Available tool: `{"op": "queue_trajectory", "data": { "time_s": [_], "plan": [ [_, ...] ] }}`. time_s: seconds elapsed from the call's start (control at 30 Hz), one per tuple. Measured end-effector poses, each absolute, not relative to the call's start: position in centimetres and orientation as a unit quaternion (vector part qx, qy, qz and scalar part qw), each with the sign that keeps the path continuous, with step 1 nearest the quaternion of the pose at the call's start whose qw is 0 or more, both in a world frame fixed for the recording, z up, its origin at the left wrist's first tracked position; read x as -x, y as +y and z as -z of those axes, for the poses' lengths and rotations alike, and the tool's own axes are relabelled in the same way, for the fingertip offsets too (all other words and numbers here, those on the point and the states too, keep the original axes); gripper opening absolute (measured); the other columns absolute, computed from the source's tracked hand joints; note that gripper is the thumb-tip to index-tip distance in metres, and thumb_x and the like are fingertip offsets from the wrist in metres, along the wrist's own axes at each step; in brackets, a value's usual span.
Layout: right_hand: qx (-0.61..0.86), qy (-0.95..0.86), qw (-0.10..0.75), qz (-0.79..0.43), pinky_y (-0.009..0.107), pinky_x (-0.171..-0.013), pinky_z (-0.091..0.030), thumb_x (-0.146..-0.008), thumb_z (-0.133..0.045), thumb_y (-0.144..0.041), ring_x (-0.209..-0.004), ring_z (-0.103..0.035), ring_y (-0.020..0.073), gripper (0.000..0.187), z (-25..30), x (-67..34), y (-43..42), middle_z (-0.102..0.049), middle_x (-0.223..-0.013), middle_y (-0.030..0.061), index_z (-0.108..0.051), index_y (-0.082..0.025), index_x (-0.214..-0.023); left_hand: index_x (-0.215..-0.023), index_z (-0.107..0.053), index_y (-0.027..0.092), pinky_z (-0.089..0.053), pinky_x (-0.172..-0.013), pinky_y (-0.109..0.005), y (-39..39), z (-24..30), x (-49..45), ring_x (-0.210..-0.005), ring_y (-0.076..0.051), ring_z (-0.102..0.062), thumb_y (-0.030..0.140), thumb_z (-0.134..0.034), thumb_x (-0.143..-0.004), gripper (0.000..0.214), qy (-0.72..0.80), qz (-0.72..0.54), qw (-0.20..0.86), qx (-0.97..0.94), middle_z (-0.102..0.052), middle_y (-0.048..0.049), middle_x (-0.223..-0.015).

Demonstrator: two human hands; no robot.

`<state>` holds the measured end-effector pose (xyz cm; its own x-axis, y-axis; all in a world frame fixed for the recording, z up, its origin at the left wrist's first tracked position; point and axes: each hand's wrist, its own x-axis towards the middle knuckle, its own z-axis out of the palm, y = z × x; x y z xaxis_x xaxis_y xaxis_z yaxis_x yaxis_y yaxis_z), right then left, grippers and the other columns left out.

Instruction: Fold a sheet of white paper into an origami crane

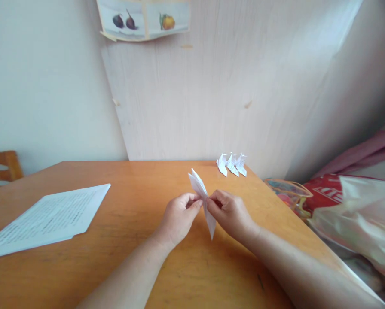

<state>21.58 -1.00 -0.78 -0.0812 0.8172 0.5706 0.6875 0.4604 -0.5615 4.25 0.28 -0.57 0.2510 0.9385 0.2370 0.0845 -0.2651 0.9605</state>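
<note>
A folded white paper, narrow and pointed at both ends, is held upright and slightly tilted above the table. My left hand pinches it from the left near its middle, thumb and fingers closed. From the right, my right hand pinches the same paper at about the same height. The lower point hangs free below my fingers, and the upper end splits into two layers. Three finished-looking folded paper figures stand in a row at the far right corner of the table.
A stack of printed sheets lies on the left of the wooden table. Behind it rises a pale panel with fruit pictures. Beyond the right edge are plastic bags and a red bag. A wooden chair stands far left.
</note>
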Motion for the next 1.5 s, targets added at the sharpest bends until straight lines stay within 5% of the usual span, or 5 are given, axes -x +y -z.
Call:
{"op": "queue_trajectory", "data": {
  "time_s": [0.37, 0.63, 0.83, 1.33, 1.5],
  "plan": [
    [0.435, -0.826, 0.357, 0.028, 0.03, -0.066, -0.04, -0.099, -0.052, -0.028, -0.07, -0.058, 0.0177, 0.022, 0.4, -20.9, -2.1, -0.062, -0.075, 0.0042, -0.068, -0.019, -0.087, -0.093, -0.071, 0.014, -0.05, -0.086, -0.034, 0.2, 0.1, -4.1, -0.087, -0.02, -0.065, 0.041, -0.072, -0.084, 0.029, 0.363, -0.48, 0.594, -0.534, -0.073, -0.0087, -0.09],
    [0.431, -0.755, 0.492, -0.053, 0.029, -0.068, -0.047, -0.096, -0.054, -0.021, -0.074, -0.062, 0.0161, 0.017, 1.2, -22.1, -0.6, -0.067, -0.083, 0.0027, -0.067, -0.022, -0.107, -0.081, -0.066, 0.015, -0.05, -0.074, -0.031, 0.8, 0.2, -3.2, -0.075, -0.018, -0.064, 0.036, -0.075, -0.078, 0.023, 0.374, -0.496, 0.623, -0.474, -0.071, -0.0061, -0.083],
    [0.396, -0.802, 0.441, -0.066, 0.032, -0.074, -0.052, -0.093, -0.056, -0.017, -0.083, -0.065, 0.0173, 0.035, 1.1, -22.6, -0.3, -0.066, -0.097, 0.0044, -0.06, -0.027, -0.126, -0.085, -0.068, 0.016, -0.047, -0.071, -0.029, 0.8, -0.3, -3.1, -0.069, -0.015, -0.062, 0.033, -0.076, -0.079, 0.02, 0.366, -0.488, 0.649, -0.455, -0.072, -0.0052, -0.081],
    [0.341, -0.841, 0.419, -0.031, 0.034, -0.078, -0.054, -0.095, -0.057, -0.022, -0.096, -0.065, 0.0201, 0.028, 0.7, -22.5, -1.0, -0.062, -0.113, 0.0078, -0.063, -0.029, -0.122, -0.077, -0.063, 0.015, -0.042, -0.062, -0.025, 0.8, 0.0, -3.2, -0.061, -0.012, -0.058, 0.027, -0.077, -0.072, 0.019, 0.348, -0.486, 0.684, -0.418, -0.065, -0.0004, -0.068],
    [0.355, -0.851, 0.386, -0.014, 0.031, -0.07, -0.052, -0.096, -0.056, -0.023, -0.085, -0.063, 0.0181, 0.028, 0.5, -22.6, -1.2, -0.06, -0.105, 0.0067, -0.065, -0.031, -0.122, -0.078, -0.064, 0.015, -0.043, -0.063, -0.025, 0.7, -0.1, -3.2, -0.064, -0.013, -0.06, 0.03, -0.079, -0.072, 0.022, 0.357, -0.481, 0.683, -0.418, -0.066, -0.002, -0.072]
  ]
}}
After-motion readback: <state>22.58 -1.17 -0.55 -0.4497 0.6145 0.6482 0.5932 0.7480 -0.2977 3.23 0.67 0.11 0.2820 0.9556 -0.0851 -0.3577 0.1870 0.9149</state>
